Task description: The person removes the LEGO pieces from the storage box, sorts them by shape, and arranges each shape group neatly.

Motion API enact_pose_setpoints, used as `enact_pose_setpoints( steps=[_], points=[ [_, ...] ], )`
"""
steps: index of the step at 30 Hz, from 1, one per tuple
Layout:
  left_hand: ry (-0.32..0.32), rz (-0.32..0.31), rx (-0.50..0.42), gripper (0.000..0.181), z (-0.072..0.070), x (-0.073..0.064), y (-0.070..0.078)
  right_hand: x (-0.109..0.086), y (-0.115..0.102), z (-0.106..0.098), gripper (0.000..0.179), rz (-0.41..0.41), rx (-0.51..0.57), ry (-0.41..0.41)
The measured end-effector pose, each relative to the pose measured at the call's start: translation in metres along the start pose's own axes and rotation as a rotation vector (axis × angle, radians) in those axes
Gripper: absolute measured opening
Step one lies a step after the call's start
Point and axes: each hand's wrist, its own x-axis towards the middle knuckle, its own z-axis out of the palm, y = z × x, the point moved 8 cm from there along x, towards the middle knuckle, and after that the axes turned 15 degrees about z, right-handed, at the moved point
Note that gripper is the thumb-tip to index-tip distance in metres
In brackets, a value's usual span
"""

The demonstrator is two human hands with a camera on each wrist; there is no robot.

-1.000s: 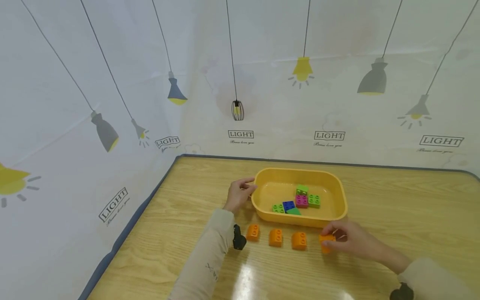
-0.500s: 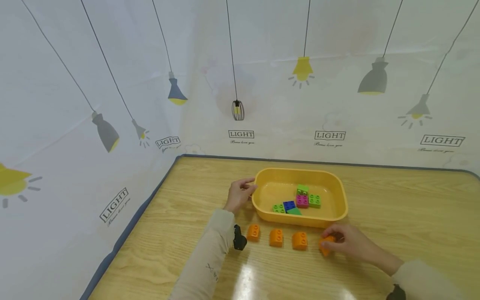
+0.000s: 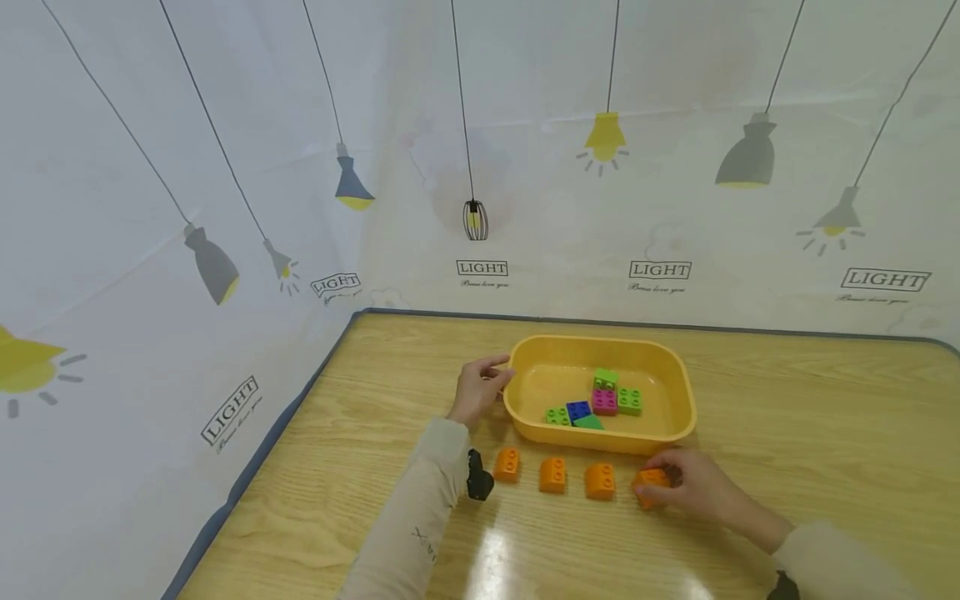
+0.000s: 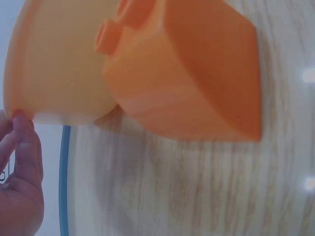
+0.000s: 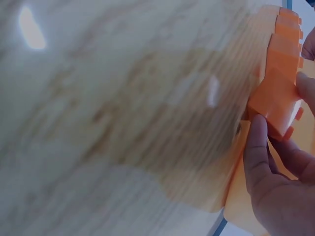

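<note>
My right hand (image 3: 697,483) pinches an orange toy building brick (image 3: 651,487) with a curved side and studs on top, at the right end of a row. In the right wrist view thumb and fingertips grip this orange brick (image 5: 276,101) by its sides, and it sits at an angle to the others. My left hand (image 3: 477,390) holds the left end of a yellow plastic tray (image 3: 675,433), fingertips at its rim. Left of the held brick stand three similar orange bricks: the nearest (image 3: 600,482), a middle one (image 3: 552,475) and a left one (image 3: 507,465).
Inside the tray lie several bricks, among them a magenta one (image 3: 604,402), a blue one (image 3: 578,411) and a lime one (image 3: 629,402). The wooden table (image 3: 810,408) meets a wall covering (image 3: 555,200) printed with lamps at the back and left.
My right hand has shifted slightly left with the orange brick, bringing it closer to the row and turning it a little. My left hand and the tray stay in place.
</note>
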Motion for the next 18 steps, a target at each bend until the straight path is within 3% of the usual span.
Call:
enact_pose_setpoints(
  steps=[11, 18],
  points=[
    [-0.018, 0.006, -0.026, 0.036, 0.0008, -0.0012, -0.0023, 0.0025, 0.0025, 0.0047, 0.045, -0.006, -0.015, -0.024],
    [-0.016, -0.011, -0.029, 0.035, 0.0001, -0.0013, -0.0026, -0.0036, -0.0010, 0.0002, 0.042, -0.125, 0.080, -0.075]
  ],
)
